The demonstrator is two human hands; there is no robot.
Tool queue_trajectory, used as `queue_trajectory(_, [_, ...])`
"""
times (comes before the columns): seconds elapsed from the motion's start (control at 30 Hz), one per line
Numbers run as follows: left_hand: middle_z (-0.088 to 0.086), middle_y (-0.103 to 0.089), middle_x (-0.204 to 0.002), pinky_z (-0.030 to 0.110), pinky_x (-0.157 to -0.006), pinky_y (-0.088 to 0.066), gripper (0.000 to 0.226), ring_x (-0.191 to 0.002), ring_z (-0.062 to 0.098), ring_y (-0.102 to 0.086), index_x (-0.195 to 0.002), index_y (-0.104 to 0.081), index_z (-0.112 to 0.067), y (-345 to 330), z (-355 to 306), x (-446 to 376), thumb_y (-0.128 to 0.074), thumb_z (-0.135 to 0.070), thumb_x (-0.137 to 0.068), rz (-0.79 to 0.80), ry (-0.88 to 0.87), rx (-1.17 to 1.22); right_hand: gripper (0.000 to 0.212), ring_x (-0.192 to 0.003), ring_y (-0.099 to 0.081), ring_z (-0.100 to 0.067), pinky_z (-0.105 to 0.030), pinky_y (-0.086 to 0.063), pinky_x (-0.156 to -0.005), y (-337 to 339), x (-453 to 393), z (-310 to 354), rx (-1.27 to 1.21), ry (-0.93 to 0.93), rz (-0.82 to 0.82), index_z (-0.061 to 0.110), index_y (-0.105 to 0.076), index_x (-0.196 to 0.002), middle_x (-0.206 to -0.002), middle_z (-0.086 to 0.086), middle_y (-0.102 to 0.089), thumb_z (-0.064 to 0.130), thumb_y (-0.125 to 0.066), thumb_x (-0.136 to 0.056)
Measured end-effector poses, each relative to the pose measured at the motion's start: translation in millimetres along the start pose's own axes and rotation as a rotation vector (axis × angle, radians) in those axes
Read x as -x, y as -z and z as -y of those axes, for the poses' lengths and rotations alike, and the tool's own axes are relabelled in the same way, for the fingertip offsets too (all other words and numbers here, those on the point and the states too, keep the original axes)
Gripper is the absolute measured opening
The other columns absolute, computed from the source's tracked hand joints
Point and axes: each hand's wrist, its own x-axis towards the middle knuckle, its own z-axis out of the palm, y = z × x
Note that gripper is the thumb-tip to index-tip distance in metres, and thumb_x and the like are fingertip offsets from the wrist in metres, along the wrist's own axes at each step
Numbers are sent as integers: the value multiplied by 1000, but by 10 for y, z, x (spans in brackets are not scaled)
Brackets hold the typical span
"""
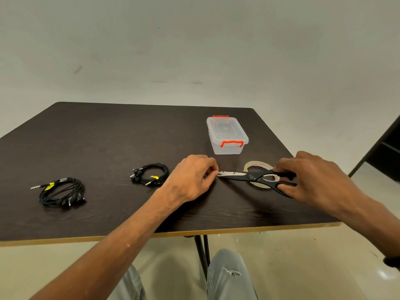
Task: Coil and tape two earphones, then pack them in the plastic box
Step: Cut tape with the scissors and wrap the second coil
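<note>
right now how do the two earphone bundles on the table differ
The left earphone bundle lies nearer the table's left edge, far from both hands; the middle earphone bundle sits just beside the left hand. The left one is a wider, looser coil with its plug sticking out to the left; the middle one is smaller and tighter, its earbuds bunched at its left side. Both are black, coiled, and carry a yellow tag.

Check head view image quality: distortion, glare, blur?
Head view: wide-angle bending curves the table edge and stretches the forearms; soft even light, faint shadows under both hands; slight glare on the floor lower right; scissors, earphones and box stay reasonably sharp.
</note>
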Motion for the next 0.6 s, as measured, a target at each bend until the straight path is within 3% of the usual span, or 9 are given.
queue_trajectory(0.13, [-9, -68, -88, 38, -79, -58, 11, -76, 9, -60, -101, -73, -21, 7, 84, 18, -62, -23, -96, -66, 43, 42, 28, -85, -67, -13, -39, -57, -76, -69, 78, -100, -175, -83, 49, 40, -75, -106, -90, 15, -64, 30, -86, -82])
queue_trajectory(0.2, [-9, -71, -94, 29, -80, -57, 17, -80, 7, -63, -113, -71, -22, 23, 101, 7, -62, -25, -99, -92, 56, 146, 30, -85, -72, -7, -38, -62, -81, -118, 116, -158, -319, -100, 75, 38, -78, -98, -90, 16, -74, 19, -91, -78])
queue_trajectory(0.33, [-8, -70, -122, 12, -86, -45, 28, -103, 6, -64, -133, -61, -30, 44, -48, -207, -51, -30, -108, 155, -67, 260, 43, -84, -71, 8, -16, -58, -78, -237, 147, -264, -437, -68, 103, 48, -71, -91, -90, 21, -76, 13, -92, -77])
queue_trajectory(0.43, [-5, -70, -126, 23, -96, -50, 35, -112, 8, -62, -129, -69, -27, -28, -221, -412, -42, -38, -110, 299, -112, 253, 41, -93, -63, 18, -3, -50, -76, -262, 118, -368, -422, -7, 145, 47, -72, -100, -93, 27, -72, 17, -91, -79])
queue_trajectory(0.5, [-3, -72, -121, 36, -104, -51, 45, -111, 12, -64, -119, -76, -25, -93, -280, -520, -36, -44, -111, 337, -80, 232, 41, -97, -64, 15, -10, -54, -82, -258, 89, -440, -401, 38, 173, 49, -73, -105, -97, 29, -73, 20, -89, -81])
queue_trajectory(0.6, [-5, -72, -124, 43, -112, -46, 60, -116, 13, -63, -109, -80, -27, -156, -263, -613, -27, -55, -108, 335, -33, 270, 44, -99, -64, 14, -11, -54, -85, -234, 56, -538, -403, 84, 240, 49, -73, -111, -100, 31, -73, 19, -88, -82])
